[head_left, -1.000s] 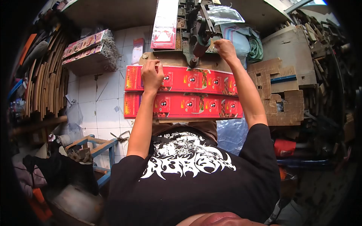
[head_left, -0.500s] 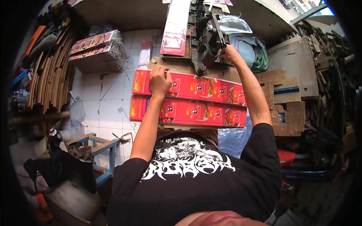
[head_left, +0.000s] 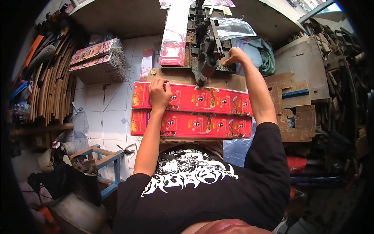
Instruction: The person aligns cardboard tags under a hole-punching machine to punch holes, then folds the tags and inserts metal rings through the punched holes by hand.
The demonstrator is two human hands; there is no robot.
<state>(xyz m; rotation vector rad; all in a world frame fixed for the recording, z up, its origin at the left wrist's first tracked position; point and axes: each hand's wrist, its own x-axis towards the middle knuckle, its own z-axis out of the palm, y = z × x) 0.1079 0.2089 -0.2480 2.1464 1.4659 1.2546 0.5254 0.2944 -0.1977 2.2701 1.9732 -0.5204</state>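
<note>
Left hand (head_left: 160, 94): my fingers curl on the far red printed strip (head_left: 198, 98); I can't tell whether they pinch anything.
Right hand (head_left: 237, 55): my fingers bend down at the parts tray (head_left: 232, 71) beside the lever press (head_left: 209, 66); any grasp is hidden.
Tray step: apparently reaching for small parts; calls for a fine pinch, strip steady.
Red strips: glossy, food-pictured, the far one and the near red strip (head_left: 202, 125) lying flat before the press.

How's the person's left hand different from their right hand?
The left hand is at the upper red printed sheet; the right hand is beside the dark machine. The right hand reaches farther from the black shirt than the left hand. Both are bare, with bent fingers. I can't tell whether either holds something small.
</note>
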